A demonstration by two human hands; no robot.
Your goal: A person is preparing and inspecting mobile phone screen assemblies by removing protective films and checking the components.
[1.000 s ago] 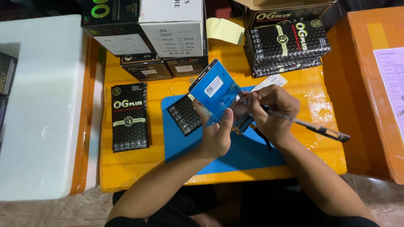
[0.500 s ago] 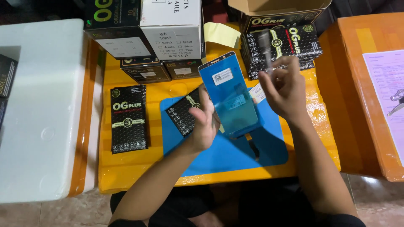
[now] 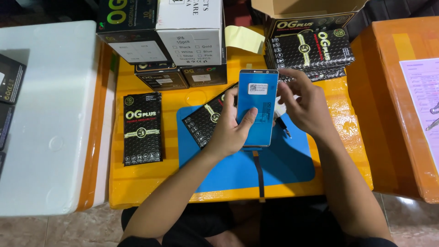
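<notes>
A phone screen panel [image 3: 257, 110] covered in blue film, with a small white label near its top, is held upright over a blue work mat [image 3: 292, 160]. My left hand [image 3: 228, 132] grips it from the left, thumb across the front. My right hand [image 3: 306, 107] pinches the panel's upper right edge with its fingertips. A thin dark flex cable [image 3: 259, 176] hangs from the bottom of the panel. Below my right hand a slim pen-like tool [image 3: 284, 129] lies on the mat. Partly hidden behind my left hand is a black bubble pouch [image 3: 206, 121].
Another black pouch [image 3: 142, 128] lies left of the mat on the yellow-wrapped table [image 3: 151, 183]. Stacked boxes [image 3: 190, 32], a yellow note [image 3: 244, 39], a pouch stack [image 3: 311, 52] and an open carton [image 3: 306, 9] line the back. A white foam slab [image 3: 45, 114] is left, an orange parcel [image 3: 393, 100] right.
The panel has been turned from tilted to upright and raised. My right hand let go of the pen-like tool, which now lies on the mat, and came to the panel's right edge.
</notes>
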